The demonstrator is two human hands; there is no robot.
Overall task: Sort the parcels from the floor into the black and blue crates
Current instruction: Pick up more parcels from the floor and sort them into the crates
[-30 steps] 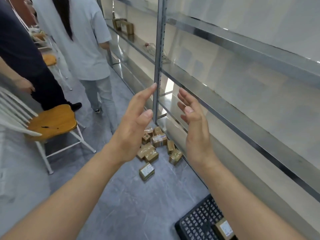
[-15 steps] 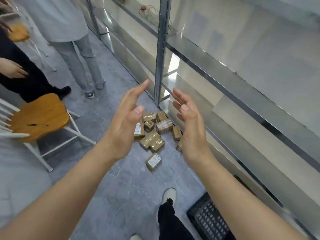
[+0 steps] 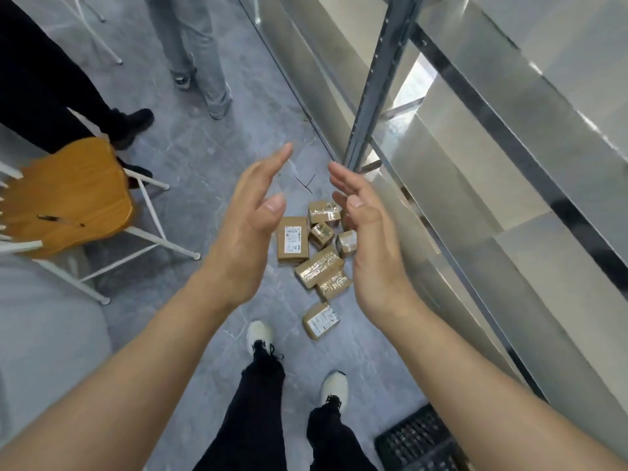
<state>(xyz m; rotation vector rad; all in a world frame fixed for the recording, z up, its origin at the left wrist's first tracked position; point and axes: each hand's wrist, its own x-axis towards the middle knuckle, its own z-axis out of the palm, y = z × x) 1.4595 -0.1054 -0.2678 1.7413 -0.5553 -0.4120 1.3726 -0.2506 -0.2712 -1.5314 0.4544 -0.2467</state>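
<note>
Beside the grey metal shelving rack [image 3: 380,79], at the foot of its upright, small brown tape-wrapped cardboard parcels [image 3: 317,268] lie clustered on the floor. Above them 2 hands hover empty, the left hand [image 3: 249,229] and right hand [image 3: 370,239], fingers straight, palms facing. A black slatted plastic crate [image 3: 418,440] sits along the rack's base, nearer the person. An orange wooden-seated chair [image 3: 68,195] stands well apart from the rack.
</note>
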